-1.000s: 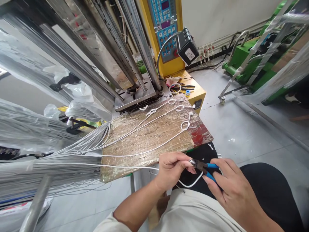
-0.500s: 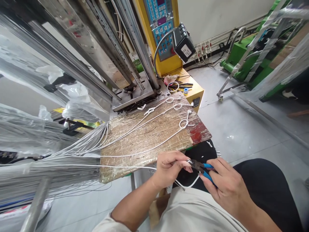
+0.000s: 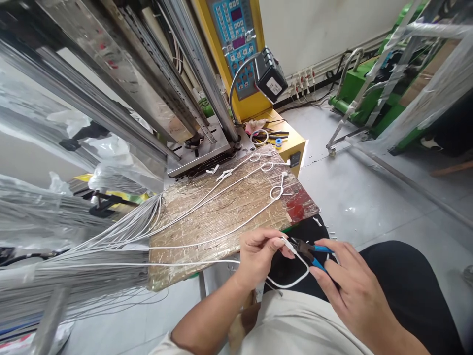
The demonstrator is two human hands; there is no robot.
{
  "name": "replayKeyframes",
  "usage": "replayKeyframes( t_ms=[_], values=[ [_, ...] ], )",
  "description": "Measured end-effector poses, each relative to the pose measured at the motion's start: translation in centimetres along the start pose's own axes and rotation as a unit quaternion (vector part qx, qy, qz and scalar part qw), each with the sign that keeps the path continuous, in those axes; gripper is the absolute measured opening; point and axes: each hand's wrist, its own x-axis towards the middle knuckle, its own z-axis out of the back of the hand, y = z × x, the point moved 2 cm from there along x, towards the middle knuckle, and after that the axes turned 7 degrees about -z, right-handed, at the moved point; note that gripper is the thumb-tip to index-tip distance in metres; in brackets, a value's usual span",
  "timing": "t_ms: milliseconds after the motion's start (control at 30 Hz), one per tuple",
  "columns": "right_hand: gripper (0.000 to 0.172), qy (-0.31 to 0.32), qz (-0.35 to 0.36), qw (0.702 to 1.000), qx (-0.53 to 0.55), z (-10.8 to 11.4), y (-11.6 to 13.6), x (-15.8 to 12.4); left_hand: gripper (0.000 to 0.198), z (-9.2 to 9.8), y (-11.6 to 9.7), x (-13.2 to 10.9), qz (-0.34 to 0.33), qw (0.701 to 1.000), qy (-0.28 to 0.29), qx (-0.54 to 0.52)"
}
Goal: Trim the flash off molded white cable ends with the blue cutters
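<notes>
The white cable end point(image 3: 288, 245), pinched by the left hand point(image 3: 256, 257), now shows more beside the pliers point(image 3: 305, 248) (right hand point(image 3: 349, 276) gripping them), seemingly freed from their bite.

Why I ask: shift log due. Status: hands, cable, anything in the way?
Left hand pinching cable end. Right hand gripping pliers. Possible snag: cable loop close beside pliers.

Curved white cable point(image 3: 290, 286), its end just beside the dark-headed, blue-handled pliers point(image 3: 305, 248).
</notes>
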Motion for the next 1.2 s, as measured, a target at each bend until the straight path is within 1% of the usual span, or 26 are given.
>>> replayKeyframes(
  t_ms=[100, 233, 400, 567, 733, 1000, 1200],
  values=[
    [0.026, -0.016, 0.0, 1.0, -0.014, 0.2, 0.7, -0.2, 0.006, -0.2, 0.1, -0.1, -0.016, 1.0, -0.013, 0.002],
    [0.027, -0.024, 0.005, 0.999, -0.04, -0.1, 1.1, -0.2, 0.006, -0.5, 0.4, -0.2, -0.034, 0.999, -0.025, -0.014],
    [0.031, -0.043, 0.006, 0.996, -0.082, -0.4, 1.9, 0.1, 0.009, -0.8, 0.7, -0.5, -0.032, 0.998, -0.041, -0.021],
    [0.033, -0.05, 0.003, 0.988, -0.145, -0.3, 2.6, 0.5, 0.007, -0.6, 0.9, -0.7, -0.032, 0.998, -0.051, -0.02],
    [0.033, -0.039, 0.003, 0.99, -0.137, 0.1, 2.3, 0.5, 0.009, -0.7, 0.8, -0.6, -0.027, 0.998, -0.058, -0.013],
    [0.031, -0.029, -0.014, 0.994, -0.104, 0.0, 2.2, 0.2, 0.013, -1.3, 0.0, -0.4, -0.03, 0.996, -0.065, 0.043],
    [0.032, -0.042, 0.003, 0.99, -0.135, -0.2, 2.0, 0.3, 0.017, -1.5, -0.1, -0.7, -0.008, 0.996, -0.068, 0.048]
  ],
)
